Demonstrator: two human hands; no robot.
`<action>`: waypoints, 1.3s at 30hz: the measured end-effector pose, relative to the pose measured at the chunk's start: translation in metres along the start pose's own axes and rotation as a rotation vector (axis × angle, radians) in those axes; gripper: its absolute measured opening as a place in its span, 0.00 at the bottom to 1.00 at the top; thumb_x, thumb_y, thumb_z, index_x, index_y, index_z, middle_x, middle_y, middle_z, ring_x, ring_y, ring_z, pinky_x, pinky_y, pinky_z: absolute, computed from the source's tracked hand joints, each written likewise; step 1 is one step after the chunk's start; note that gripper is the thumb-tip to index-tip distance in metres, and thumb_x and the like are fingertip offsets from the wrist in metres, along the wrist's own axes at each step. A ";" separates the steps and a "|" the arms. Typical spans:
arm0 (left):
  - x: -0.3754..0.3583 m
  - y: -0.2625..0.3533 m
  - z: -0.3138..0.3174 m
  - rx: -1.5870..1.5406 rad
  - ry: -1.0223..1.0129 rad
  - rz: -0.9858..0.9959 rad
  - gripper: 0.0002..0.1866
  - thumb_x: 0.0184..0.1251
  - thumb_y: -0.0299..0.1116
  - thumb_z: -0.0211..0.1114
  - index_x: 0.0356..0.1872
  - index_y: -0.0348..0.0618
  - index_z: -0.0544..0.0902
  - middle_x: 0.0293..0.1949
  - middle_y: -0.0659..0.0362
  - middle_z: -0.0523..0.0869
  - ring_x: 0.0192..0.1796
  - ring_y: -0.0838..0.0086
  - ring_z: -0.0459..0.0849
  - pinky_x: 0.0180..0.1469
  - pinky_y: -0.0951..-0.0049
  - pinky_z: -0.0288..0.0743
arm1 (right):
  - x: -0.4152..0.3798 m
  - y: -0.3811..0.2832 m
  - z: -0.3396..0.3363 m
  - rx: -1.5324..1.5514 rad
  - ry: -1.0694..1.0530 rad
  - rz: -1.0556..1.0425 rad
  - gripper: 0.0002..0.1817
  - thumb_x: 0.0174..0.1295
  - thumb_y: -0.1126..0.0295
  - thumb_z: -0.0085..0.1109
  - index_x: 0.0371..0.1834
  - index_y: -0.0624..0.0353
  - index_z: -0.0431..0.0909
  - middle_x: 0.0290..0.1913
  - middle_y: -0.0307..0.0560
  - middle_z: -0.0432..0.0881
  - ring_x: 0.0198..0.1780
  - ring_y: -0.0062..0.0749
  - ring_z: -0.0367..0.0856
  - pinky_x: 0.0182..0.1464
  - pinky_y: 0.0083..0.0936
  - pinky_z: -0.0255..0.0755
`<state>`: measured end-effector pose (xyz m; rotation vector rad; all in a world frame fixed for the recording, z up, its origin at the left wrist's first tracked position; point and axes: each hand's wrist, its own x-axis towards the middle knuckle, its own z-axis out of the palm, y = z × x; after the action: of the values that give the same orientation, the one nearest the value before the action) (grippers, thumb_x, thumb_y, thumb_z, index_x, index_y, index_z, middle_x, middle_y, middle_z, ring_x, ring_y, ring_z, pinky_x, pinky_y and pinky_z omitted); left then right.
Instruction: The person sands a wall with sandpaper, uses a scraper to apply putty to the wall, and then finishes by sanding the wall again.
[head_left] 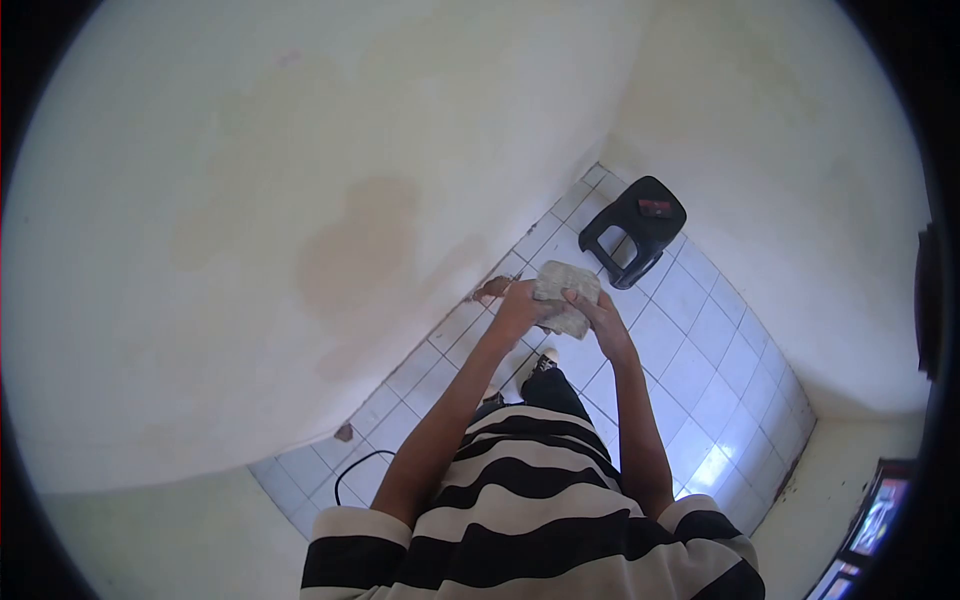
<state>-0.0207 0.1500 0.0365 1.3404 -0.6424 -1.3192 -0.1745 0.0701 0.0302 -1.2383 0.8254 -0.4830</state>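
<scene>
A dusty grey-beige piece of sandpaper (568,282), creased across its middle, is held out in front of my body above the tiled floor. My left hand (521,306) grips its left edge, with some fingers hidden beneath it. On the other side, my right hand (600,316) pinches the right edge, its thumb lying over the top face. Beside my hands on the left stands the pale plastered wall (240,230), which has brownish patches.
A black plastic stool (648,215) stands near the corner, with a small dark red packet (655,208) on its seat. White tiles (690,370) cover the floor. A black cable (352,466) curves at lower left. Dark-framed windows (880,515) are at lower right.
</scene>
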 end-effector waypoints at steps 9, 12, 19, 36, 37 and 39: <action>0.034 -0.046 -0.007 -0.125 0.059 -0.013 0.25 0.48 0.32 0.76 0.47 0.33 0.79 0.36 0.56 0.83 0.36 0.71 0.83 0.39 0.71 0.79 | 0.037 0.027 -0.003 -0.131 -0.055 0.032 0.24 0.65 0.53 0.56 0.51 0.65 0.76 0.40 0.42 0.82 0.43 0.22 0.78 0.45 0.23 0.71; 0.048 -0.054 -0.007 -0.298 0.162 -0.053 0.22 0.51 0.31 0.75 0.46 0.35 0.78 0.39 0.55 0.82 0.36 0.70 0.84 0.39 0.71 0.80 | 0.052 0.028 -0.004 -0.095 0.077 -0.087 0.22 0.66 0.53 0.56 0.47 0.65 0.79 0.35 0.40 0.83 0.37 0.21 0.78 0.39 0.23 0.72; 0.116 -0.102 -0.038 -0.185 0.328 0.031 0.10 0.59 0.27 0.67 0.40 0.37 0.77 0.37 0.54 0.86 0.40 0.69 0.87 0.38 0.73 0.83 | 0.136 0.073 -0.042 -0.212 0.047 -0.032 0.15 0.61 0.66 0.62 0.41 0.69 0.83 0.30 0.42 0.84 0.34 0.18 0.77 0.38 0.23 0.72; 0.271 -0.243 -0.295 3.048 -0.228 0.345 0.35 0.68 0.47 0.43 0.74 0.44 0.50 0.77 0.61 0.44 0.78 0.69 0.37 0.75 0.55 0.34 | 0.339 0.370 -0.041 0.033 0.212 0.241 0.29 0.70 0.50 0.49 0.55 0.70 0.74 0.46 0.44 0.80 0.48 0.23 0.75 0.52 0.21 0.68; 0.282 -0.261 -0.299 3.032 -0.258 0.341 0.35 0.68 0.47 0.43 0.74 0.44 0.50 0.77 0.61 0.44 0.78 0.69 0.37 0.75 0.55 0.34 | 0.348 0.395 -0.036 0.200 0.267 0.200 0.30 0.69 0.50 0.49 0.57 0.70 0.72 0.49 0.46 0.78 0.51 0.25 0.74 0.55 0.23 0.68; 0.296 -0.306 -0.312 3.107 -0.502 0.308 0.36 0.66 0.48 0.44 0.74 0.44 0.51 0.76 0.61 0.46 0.78 0.68 0.38 0.76 0.55 0.35 | 0.356 0.446 -0.029 0.360 0.330 0.191 0.31 0.69 0.50 0.50 0.59 0.70 0.69 0.52 0.48 0.77 0.54 0.27 0.74 0.57 0.25 0.69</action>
<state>0.2454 0.0570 -0.4097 -0.9840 1.6226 -0.5566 -0.0202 -0.0792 -0.4993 -0.7488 1.0704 -0.6584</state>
